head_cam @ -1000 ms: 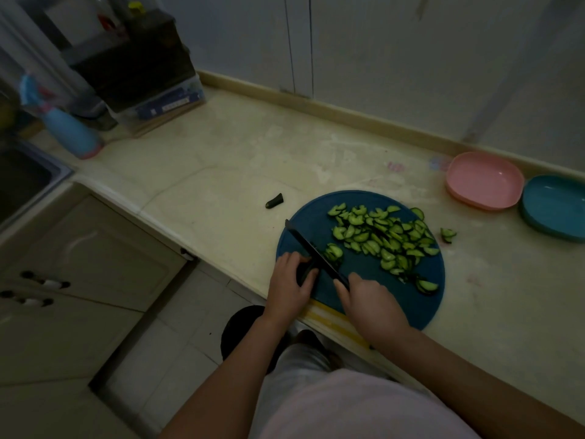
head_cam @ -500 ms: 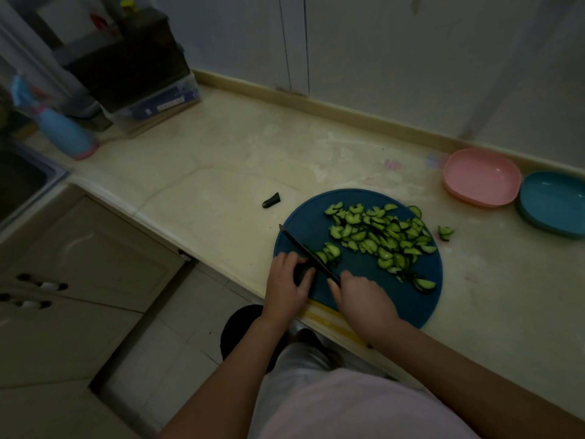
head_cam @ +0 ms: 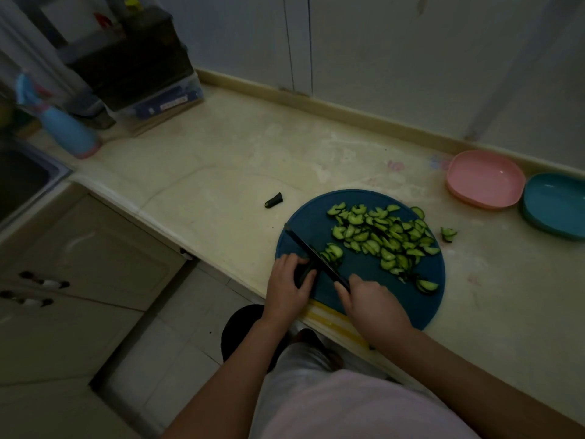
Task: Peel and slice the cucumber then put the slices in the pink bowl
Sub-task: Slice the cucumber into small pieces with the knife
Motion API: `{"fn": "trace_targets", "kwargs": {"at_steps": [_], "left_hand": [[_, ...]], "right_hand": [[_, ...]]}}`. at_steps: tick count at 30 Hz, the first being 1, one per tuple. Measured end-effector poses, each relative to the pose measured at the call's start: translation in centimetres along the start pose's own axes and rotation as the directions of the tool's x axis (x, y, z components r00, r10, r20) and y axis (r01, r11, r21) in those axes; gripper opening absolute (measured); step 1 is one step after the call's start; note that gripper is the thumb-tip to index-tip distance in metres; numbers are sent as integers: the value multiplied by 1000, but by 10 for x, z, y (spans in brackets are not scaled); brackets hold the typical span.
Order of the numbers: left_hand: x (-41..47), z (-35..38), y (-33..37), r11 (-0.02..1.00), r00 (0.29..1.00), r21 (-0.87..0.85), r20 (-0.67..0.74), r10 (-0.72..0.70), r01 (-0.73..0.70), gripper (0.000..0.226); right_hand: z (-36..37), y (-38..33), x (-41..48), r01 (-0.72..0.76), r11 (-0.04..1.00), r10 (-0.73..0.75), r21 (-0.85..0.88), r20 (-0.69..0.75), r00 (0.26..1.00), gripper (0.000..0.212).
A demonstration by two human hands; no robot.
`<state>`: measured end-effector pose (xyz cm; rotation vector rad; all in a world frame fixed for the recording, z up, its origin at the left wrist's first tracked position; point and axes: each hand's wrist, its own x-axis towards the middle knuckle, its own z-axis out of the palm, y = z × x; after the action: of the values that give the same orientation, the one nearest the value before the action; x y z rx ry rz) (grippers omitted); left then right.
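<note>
We're looking at a pretty dim, underexposed shot with a bluish-grey cast, and the brightest patch is the pale countertop in the middle. Corners fall off dark, especially around the sink on the left, and the wide lens bends the cabinet edges. Shadows are soft, no glare, detail is a bit mushy.

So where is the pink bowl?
In the head view the pink bowl sits empty at the far right of the counter, against the back wall, beside the blue bowl and beyond the cutting board.
</note>
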<state>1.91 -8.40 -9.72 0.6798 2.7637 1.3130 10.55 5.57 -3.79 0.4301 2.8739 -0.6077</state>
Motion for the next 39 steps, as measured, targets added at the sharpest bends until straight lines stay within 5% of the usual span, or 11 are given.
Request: {"fn": "trace_targets", "kwargs": {"at_steps": [39], "left_hand": [[0, 1, -1, 999, 999, -18, -7, 32, -32, 20]], "right_hand": [[-6, -4, -7, -5, 1000, 5, -15, 30, 1000, 34]]}}
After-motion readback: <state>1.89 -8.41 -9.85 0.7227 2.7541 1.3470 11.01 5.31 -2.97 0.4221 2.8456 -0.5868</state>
